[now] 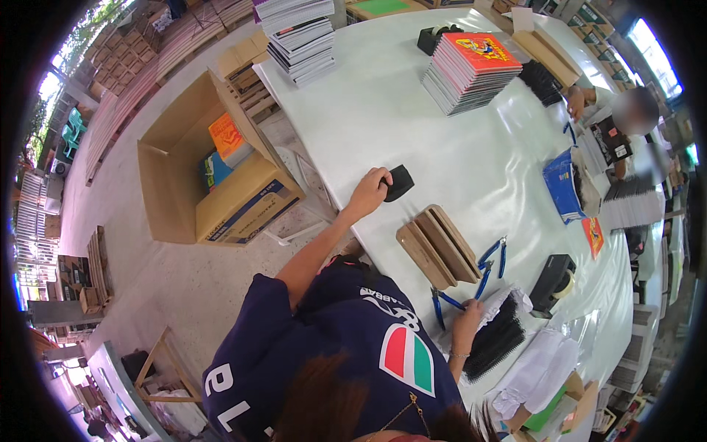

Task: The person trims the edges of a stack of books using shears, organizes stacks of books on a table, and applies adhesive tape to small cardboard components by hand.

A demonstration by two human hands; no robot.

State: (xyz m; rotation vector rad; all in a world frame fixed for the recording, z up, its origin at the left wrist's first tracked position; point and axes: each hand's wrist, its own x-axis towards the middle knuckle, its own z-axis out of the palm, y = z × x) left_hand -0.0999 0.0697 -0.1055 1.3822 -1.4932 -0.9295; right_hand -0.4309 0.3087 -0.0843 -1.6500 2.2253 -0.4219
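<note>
My left hand is closed around the edge of a small black block-like piece on the white table, near its left side. My right hand rests close to my body, beside blue-handled pliers and a bundle of black, ridged binding coils on white paper. Its fingertips are near the pliers' handles; how far they are curled is unclear. Between my hands sits a brown wooden holder with upright boards and slots. Another pair of blue-handled pliers lies at its right.
Left of the table stands an open carton with orange and blue books inside. Stacked notebooks with orange covers, a black tape dispenser and a blue bag are on the table. A co-worker works across at the right.
</note>
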